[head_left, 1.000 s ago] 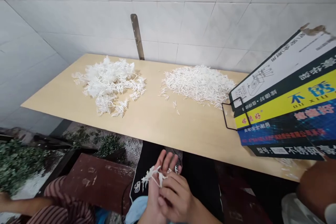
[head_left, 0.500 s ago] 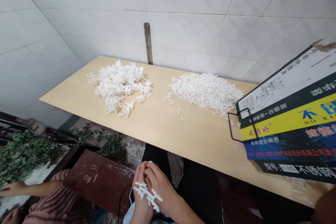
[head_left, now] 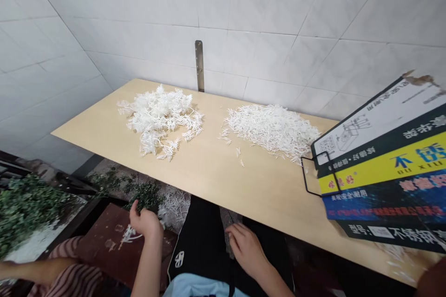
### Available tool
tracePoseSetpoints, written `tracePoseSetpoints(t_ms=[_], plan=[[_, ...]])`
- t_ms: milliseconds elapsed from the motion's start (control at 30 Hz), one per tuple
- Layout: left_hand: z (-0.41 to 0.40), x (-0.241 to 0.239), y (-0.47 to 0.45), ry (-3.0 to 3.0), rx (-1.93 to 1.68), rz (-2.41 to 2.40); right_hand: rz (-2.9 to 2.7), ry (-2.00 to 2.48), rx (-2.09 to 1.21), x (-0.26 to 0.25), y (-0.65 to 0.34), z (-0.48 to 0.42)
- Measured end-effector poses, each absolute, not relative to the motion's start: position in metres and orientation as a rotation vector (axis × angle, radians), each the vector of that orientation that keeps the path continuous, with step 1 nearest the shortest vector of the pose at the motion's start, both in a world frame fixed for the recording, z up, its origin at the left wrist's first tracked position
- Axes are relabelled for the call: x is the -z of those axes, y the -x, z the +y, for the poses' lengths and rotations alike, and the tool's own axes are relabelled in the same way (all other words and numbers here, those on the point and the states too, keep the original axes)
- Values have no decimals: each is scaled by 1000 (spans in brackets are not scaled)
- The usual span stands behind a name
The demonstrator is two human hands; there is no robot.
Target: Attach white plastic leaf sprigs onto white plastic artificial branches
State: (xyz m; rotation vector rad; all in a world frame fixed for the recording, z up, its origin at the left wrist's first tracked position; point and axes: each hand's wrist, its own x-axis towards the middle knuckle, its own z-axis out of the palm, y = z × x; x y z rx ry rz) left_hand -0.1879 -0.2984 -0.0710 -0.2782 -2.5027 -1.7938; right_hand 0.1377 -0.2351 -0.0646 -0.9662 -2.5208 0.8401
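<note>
My left hand (head_left: pixel 148 222) is at the lower left, over a dark red bench, with one digit stretched out and the other fingers partly hidden. A white branched plastic sprig (head_left: pixel 130 234) shows just beside and below it, apart from the fingers; whether it is in the air or on the bench I cannot tell. A small white bit shows at the hand's other side. My right hand (head_left: pixel 245 246) is low over my dark trousers, fingers curled together. Anything inside them is hidden.
A wooden tabletop (head_left: pixel 209 167) bears a heap of white sprigs (head_left: pixel 158 113) and a pile of small white pieces (head_left: pixel 272 127). A printed carton (head_left: pixel 379 171) stands at the right. The dark red bench (head_left: pixel 101 246), another person's striped sleeve (head_left: pixel 83 280) and green foliage (head_left: pixel 28 209) are at lower left.
My hands were together around white sprigs and have parted. The left moved left over the bench, where a sprig now shows away from it; the right moved right.
</note>
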Motion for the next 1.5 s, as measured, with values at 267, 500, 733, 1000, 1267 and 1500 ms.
tracePoseSetpoints(t_ms=[267,500,733,1000,1267,1500], plan=[[-251,6,195,578,1495,-2301,-2626,1843,-574,132,-241,-252],[-167,-54,272,960,717,-2804,-2647,1901,-664,130,-237,-257],[-162,-61,293,954,621,-2807,-2539,1863,-530,143,-237,-257],[-183,-97,274,764,917,-2250,-2452,1844,-527,144,-235,-253],[-196,-64,211,1012,1236,-2053,-2333,1514,-531,128,-224,-253],[-193,-7,124,1465,914,-2285,-1942,897,-648,11,-104,-214]])
